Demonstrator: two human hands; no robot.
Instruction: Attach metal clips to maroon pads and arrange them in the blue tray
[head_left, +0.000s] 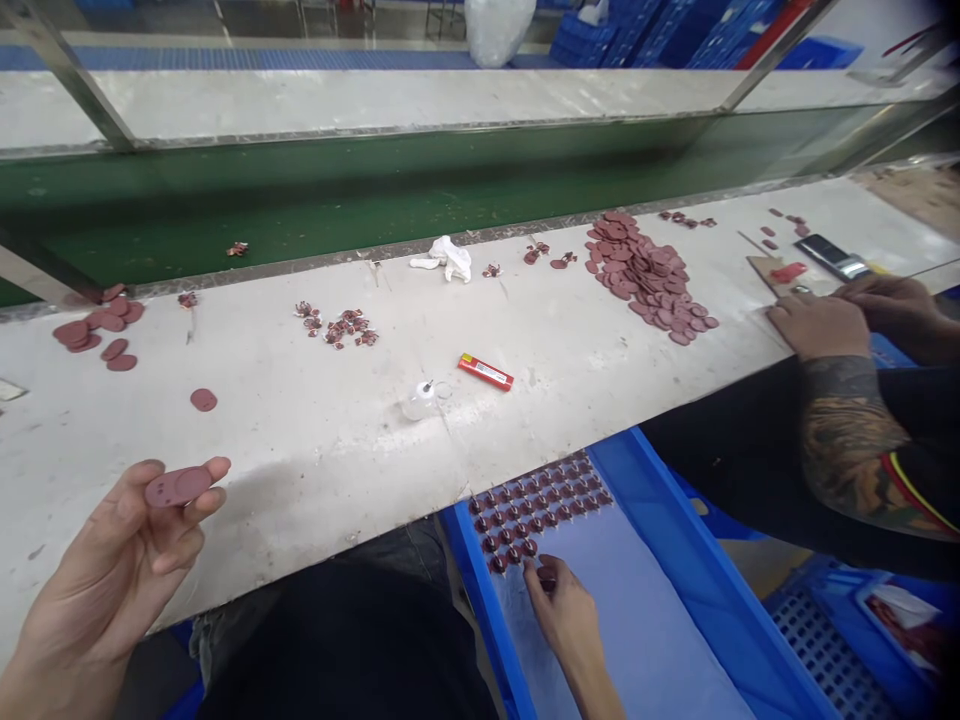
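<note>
Well, my left hand (105, 570) hangs over the near part of the counter (300, 470), its grip clamped on a flat maroon disc (178, 486), with the thumb on one side and the fingers on the other. The disc looks light and fairly stiff, so I judge that a pinch at its rim is enough (too thin to scoop up from above).

My right hand (562, 610) is down in a blue plastic tray (480, 600), its fingertips together on a small dark piece (547, 578) at the end of tidy rows of similar pieces (536, 510). Those rows sit on a pale lavender sheet (622, 620). Each piece looks small and easily nudged, so fingertips only, and care around its neighbours.

The counter's front edge runs between my hands, and the tray's raised wall hems in the right wrist. Farther up lie a heap of maroon discs (645, 275) and a red lighter (486, 372). A co-worker's tattooed forearm (847, 440) reaches in from the right.
</note>
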